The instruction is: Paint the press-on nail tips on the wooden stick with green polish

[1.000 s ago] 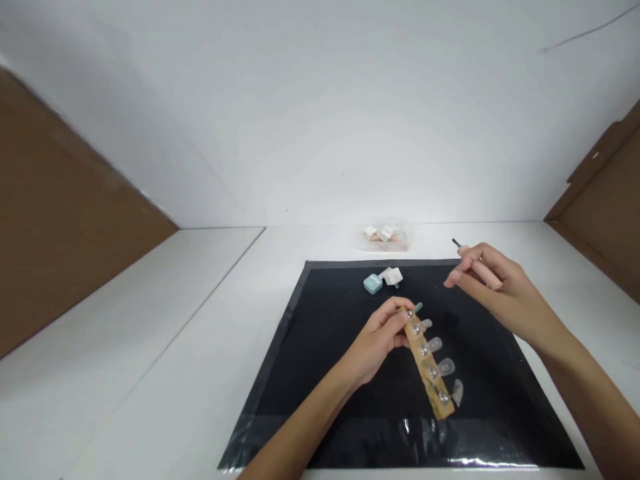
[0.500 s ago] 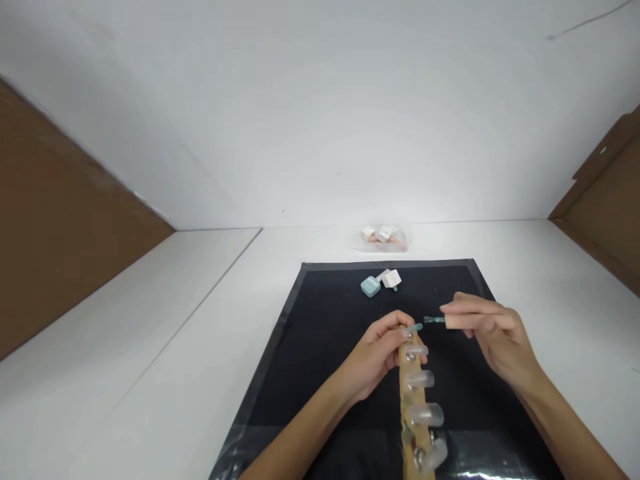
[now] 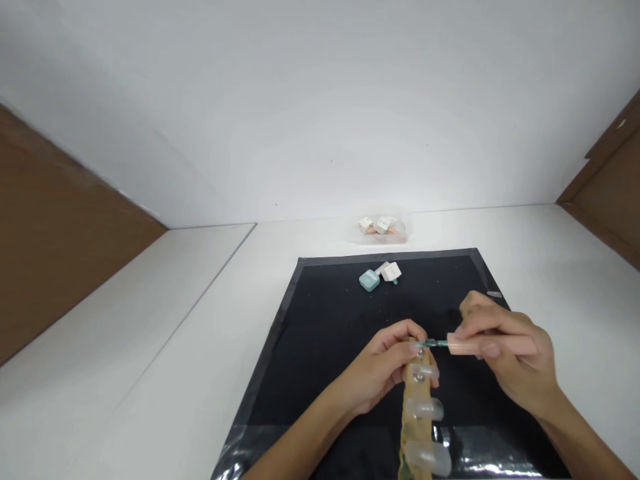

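Your pink-handled brush (image 3: 465, 345) points left, green bristles (image 3: 429, 343) at the far end of your tan strip (image 3: 414, 428) of translucent nail tips (image 3: 427, 408).

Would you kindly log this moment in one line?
left hand: holds tan strip | right hand: holds pink-handled brush | bristles: at green nail tip

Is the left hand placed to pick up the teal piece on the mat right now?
Probably not without letting go: the left hand holds the far end of the tan strip. Otherwise the way looks free, with only black mat showing before the teal piece.
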Demonstrator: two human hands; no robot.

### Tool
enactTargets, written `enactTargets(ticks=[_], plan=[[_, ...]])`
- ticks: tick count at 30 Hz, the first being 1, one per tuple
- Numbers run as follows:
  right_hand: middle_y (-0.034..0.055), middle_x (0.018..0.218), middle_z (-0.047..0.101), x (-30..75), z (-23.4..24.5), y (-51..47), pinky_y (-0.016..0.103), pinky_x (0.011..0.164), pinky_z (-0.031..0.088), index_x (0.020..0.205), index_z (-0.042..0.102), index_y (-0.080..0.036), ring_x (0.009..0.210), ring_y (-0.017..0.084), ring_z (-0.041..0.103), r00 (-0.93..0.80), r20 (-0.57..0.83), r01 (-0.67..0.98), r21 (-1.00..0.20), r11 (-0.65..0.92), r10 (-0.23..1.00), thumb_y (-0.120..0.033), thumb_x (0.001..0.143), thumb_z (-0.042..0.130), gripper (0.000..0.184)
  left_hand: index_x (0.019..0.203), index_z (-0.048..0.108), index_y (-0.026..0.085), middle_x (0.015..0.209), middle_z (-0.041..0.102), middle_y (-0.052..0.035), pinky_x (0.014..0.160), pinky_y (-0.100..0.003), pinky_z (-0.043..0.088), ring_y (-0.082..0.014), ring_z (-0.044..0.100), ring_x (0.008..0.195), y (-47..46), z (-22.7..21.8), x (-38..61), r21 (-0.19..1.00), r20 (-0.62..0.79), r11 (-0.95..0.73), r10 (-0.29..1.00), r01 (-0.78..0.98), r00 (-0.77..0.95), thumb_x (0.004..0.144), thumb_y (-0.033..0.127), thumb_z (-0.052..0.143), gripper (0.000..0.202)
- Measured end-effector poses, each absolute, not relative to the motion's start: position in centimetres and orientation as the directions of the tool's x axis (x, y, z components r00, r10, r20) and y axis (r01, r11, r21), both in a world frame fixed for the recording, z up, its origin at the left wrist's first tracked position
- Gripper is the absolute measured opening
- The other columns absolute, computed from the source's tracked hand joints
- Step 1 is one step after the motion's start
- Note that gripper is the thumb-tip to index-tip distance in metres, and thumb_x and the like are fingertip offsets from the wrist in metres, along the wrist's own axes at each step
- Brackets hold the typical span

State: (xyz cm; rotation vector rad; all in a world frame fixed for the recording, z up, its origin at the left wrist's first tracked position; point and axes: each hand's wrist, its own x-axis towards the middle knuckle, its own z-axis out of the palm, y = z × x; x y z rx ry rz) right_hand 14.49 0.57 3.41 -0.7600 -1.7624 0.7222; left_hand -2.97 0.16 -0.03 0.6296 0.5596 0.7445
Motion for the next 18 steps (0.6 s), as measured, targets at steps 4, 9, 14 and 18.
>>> enactTargets(ticks=[4, 9, 14, 18], plan=[[-0.0002, 0.057, 0.057, 14.53, 3.37, 0.7, 0.026, 0.047, 0.038, 0.083, 0.064, -0.023, 0.056, 0.014, 0.046, -0.336, 0.572, 0.173, -0.743, 0.646, 0.748, -0.037, 0.092, 0.05, 0.021, 0.071, 0.054, 0.016, 0.057, 0.066, 0.0007, 0.047, -0.017, 0.044, -0.0084, 0.058, 0.046, 0.19, 0.0, -2.98, 0.694, -0.242, 0.574, 0.755, -0.436, 0.609, 0.07, 0.034, 0.072, 0.025], [0.0016, 0.06, 0.06, 14.78, 2.84, 0.73, 0.031, 0.05, 0.039, 0.08, 0.064, -0.024, 0.056, 0.016, 0.047, -0.249, 0.614, 0.18, -0.73, 0.659, 0.748, -0.03, 0.093, 0.05, 0.02, 0.071, 0.053, 0.017, 0.057, 0.066, 0.0006, 0.045, -0.017, 0.042, -0.0086, 0.058, 0.044, 0.18, -0.34, -3.16, 0.692, -0.239, 0.576, 0.752, -0.436, 0.614, 0.07, 0.035, 0.072, 0.027], [0.0014, 0.057, 0.059, 14.64, 3.18, 0.65, 0.031, 0.048, 0.039, 0.086, 0.067, -0.025, 0.056, 0.017, 0.047, -0.317, 0.614, 0.181, -0.709, 0.682, 0.723, -0.036, 0.091, 0.051, 0.021, 0.07, 0.053, 0.017, 0.056, 0.066, 0.0006, 0.044, -0.017, 0.042, -0.0085, 0.057, 0.043, 0.21, -0.29, -3.07, 0.689, -0.234, 0.578, 0.748, -0.437, 0.621, 0.069, 0.036, 0.073, 0.028], [0.0009, 0.056, 0.056, 14.85, 3.03, 0.63, 0.03, 0.047, 0.037, 0.074, 0.064, -0.023, 0.054, 0.016, 0.047, -0.247, 0.596, 0.238, -0.727, 0.644, 0.764, -0.027, 0.091, 0.051, 0.022, 0.07, 0.053, 0.017, 0.056, 0.066, 0.0005, 0.045, -0.017, 0.043, -0.0082, 0.057, 0.043, 0.21, -0.38, -3.2, 0.691, -0.221, 0.573, 0.748, -0.441, 0.626, 0.069, 0.037, 0.073, 0.029]])
